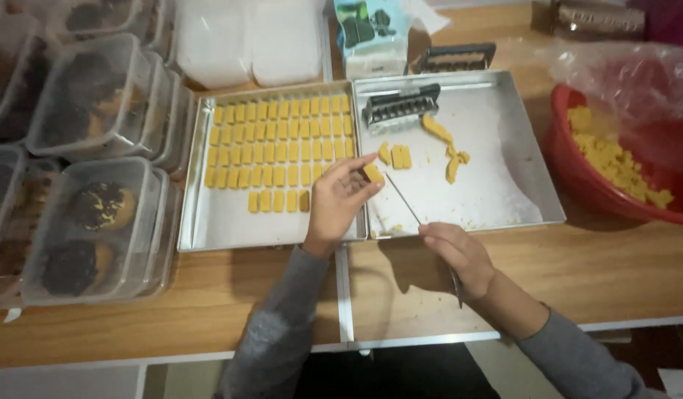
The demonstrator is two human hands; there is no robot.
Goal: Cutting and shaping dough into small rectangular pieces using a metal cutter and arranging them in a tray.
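1. Over the seam between the two trays, our left hand [338, 196] pinches a yellow dough piece [373, 174] at its fingertips.
2. Our right hand [460, 255], nearer, is closed around a thin metal blade [404, 199] pointing toward that piece.
3. Rows of cut pieces [279, 144] fill the left tray [201, 229].
4. A red bowl [578, 177] sits far right.

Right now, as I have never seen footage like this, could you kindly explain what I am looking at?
This is one picture from a camera on a person's head, looking down at their own bare hands; no machine is involved. The left hand pinches a small yellow dough piece. The right hand holds a thin metal blade. On the wooden table lie two metal trays: the left tray carries rows of dough pieces, the right tray a few scraps and a ridged press. A red bowl holds more dough.
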